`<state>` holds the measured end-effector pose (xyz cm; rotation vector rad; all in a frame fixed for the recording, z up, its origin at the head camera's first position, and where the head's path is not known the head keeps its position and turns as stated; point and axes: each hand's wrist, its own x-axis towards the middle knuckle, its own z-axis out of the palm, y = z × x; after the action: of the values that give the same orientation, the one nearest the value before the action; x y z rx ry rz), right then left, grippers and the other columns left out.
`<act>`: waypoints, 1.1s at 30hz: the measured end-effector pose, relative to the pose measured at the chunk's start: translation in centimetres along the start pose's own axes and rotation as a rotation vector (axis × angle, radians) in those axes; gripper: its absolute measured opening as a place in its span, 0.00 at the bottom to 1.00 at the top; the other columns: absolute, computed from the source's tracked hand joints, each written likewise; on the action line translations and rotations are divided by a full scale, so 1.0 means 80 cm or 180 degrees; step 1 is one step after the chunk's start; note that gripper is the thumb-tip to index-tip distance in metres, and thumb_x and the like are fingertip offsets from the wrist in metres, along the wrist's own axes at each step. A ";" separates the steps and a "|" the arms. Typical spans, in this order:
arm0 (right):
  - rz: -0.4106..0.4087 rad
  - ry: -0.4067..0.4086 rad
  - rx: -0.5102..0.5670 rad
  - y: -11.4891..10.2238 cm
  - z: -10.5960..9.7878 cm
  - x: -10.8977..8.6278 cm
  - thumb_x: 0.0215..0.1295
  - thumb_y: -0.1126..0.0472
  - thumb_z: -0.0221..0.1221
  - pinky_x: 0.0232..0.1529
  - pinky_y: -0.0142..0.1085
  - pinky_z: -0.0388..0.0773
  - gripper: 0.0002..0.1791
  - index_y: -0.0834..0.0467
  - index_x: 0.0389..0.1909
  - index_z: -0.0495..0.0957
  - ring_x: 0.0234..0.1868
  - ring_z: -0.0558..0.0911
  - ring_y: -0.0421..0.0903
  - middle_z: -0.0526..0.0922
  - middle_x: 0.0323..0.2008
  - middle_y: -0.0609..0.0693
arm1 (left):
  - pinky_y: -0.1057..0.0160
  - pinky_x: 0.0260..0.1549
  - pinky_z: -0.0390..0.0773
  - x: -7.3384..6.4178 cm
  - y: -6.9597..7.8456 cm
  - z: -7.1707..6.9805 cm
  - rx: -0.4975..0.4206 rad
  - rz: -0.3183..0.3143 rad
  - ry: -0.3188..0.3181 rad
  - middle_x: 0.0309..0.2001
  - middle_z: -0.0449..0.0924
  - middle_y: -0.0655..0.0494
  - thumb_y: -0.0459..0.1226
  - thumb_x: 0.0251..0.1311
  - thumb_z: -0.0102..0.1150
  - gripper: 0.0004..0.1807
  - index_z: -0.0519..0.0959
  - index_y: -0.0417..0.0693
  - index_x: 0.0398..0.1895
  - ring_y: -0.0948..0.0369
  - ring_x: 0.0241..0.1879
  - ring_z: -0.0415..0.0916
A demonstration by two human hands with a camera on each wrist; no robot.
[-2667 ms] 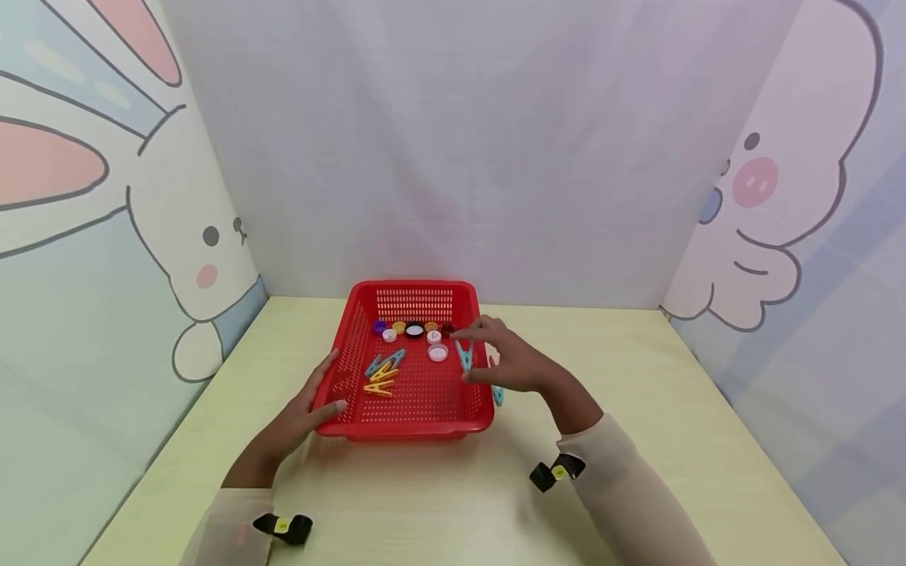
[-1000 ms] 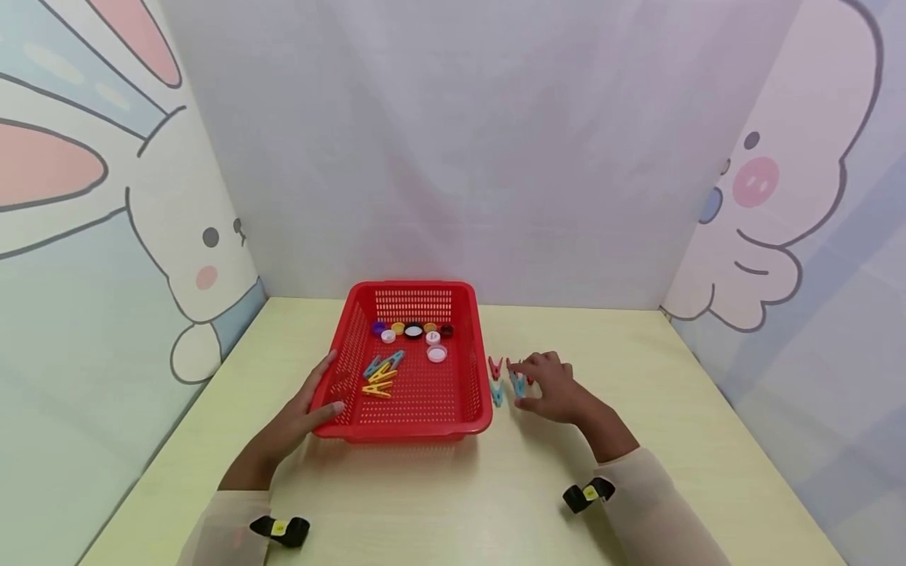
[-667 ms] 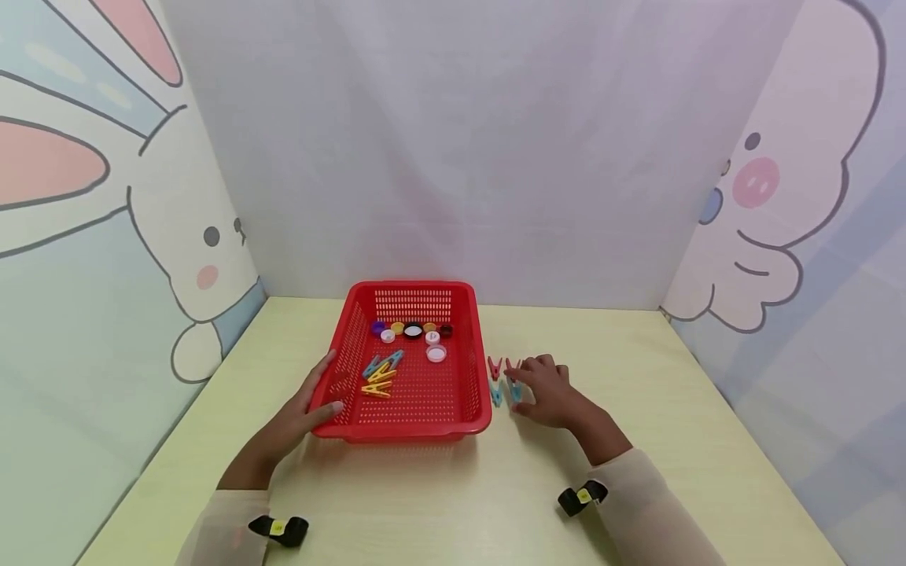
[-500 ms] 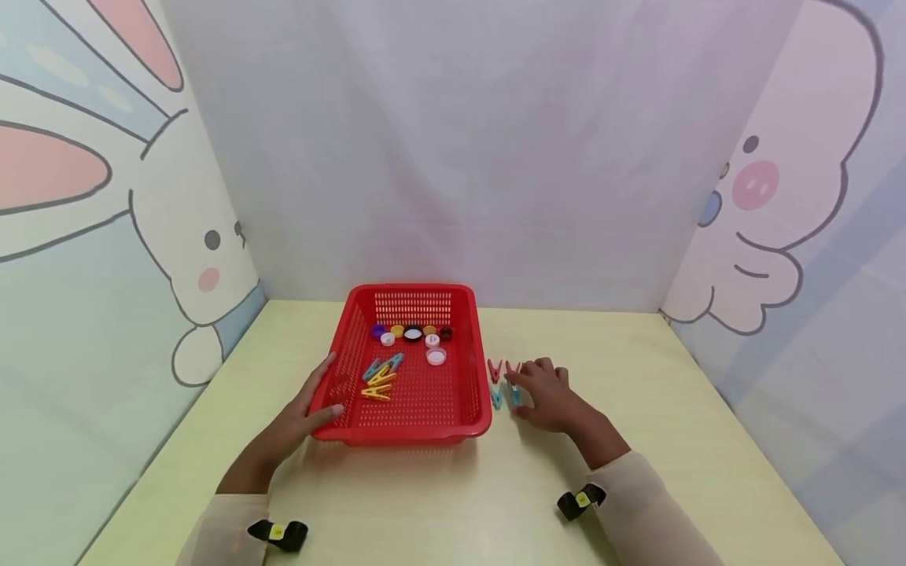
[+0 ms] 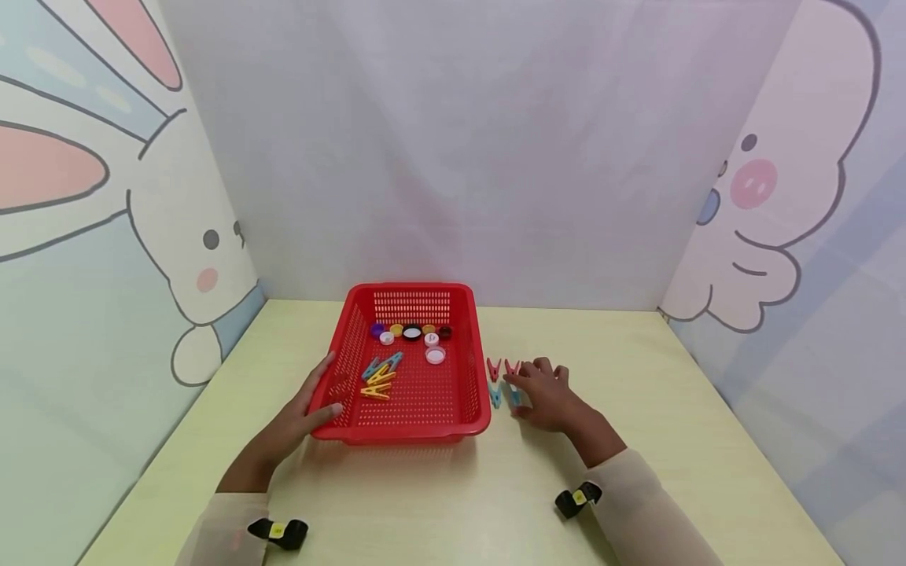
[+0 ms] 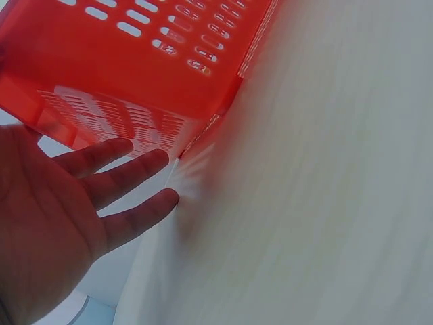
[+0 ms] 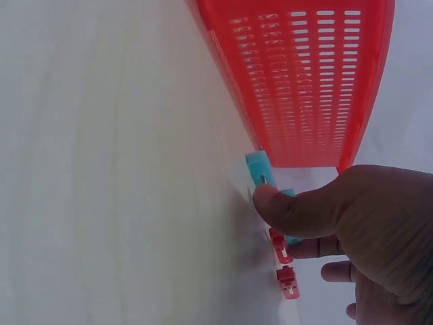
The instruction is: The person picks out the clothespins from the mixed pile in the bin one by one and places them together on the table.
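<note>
My left hand holds the red basket at its left front corner, thumb over the rim, fingers spread along the outer wall in the left wrist view. To the right of the basket, my right hand pinches a blue clothespin between thumb and index finger, down at the table. Beside it lies another blue clothespin, close to the basket. Behind these two are red clothespins, partly covered by my hand. Inside the basket lie blue clothespins and yellow clothespins.
Several bottle caps sit at the back of the basket, among them a purple cap, a black-rimmed cap and a clear-rimmed cap. The pale table is bounded by a grey back wall and printed side panels.
My right hand has carried the blue clothespin from over the basket's right side to the table on the right, beside the other blue one. My left hand has stayed at the basket.
</note>
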<state>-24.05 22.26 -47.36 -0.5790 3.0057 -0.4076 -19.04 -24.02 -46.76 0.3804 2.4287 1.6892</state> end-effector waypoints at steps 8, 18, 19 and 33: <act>0.0031 0.0021 0.0010 -0.001 -0.001 -0.001 0.54 0.52 0.83 0.62 0.62 0.66 0.50 0.48 0.79 0.74 0.72 0.68 0.60 0.78 0.68 0.57 | 0.55 0.51 0.92 0.001 -0.001 -0.001 0.0002 -0.0008 -0.0008 0.81 0.57 0.33 0.39 0.70 0.69 0.61 0.34 0.63 0.92 0.37 0.69 0.73; 0.0056 0.0033 0.0085 0.003 -0.002 0.001 0.57 0.50 0.81 0.62 0.60 0.65 0.49 0.50 0.80 0.72 0.72 0.68 0.60 0.78 0.70 0.57 | 0.55 0.51 0.92 0.003 -0.002 -0.001 -0.0024 -0.0062 -0.0009 0.81 0.56 0.35 0.40 0.70 0.69 0.61 0.34 0.65 0.92 0.37 0.70 0.73; 0.0060 0.0026 0.0081 0.004 -0.001 0.002 0.57 0.50 0.81 0.62 0.60 0.65 0.49 0.50 0.80 0.72 0.72 0.68 0.59 0.78 0.70 0.57 | 0.55 0.51 0.92 0.003 -0.002 -0.001 -0.0028 -0.0066 -0.0008 0.81 0.56 0.35 0.40 0.70 0.69 0.61 0.34 0.65 0.92 0.36 0.70 0.73; 0.0081 0.0015 0.0101 0.008 0.004 0.002 0.56 0.51 0.81 0.62 0.60 0.68 0.48 0.49 0.79 0.74 0.74 0.68 0.60 0.78 0.72 0.57 | 0.55 0.52 0.92 0.003 -0.002 0.000 -0.0013 -0.0076 0.0007 0.81 0.56 0.35 0.40 0.69 0.69 0.61 0.34 0.65 0.91 0.36 0.71 0.72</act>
<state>-24.44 22.69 -47.88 -0.5374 3.0018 -0.4550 -19.31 -24.03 -46.91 0.3476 2.4212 1.6855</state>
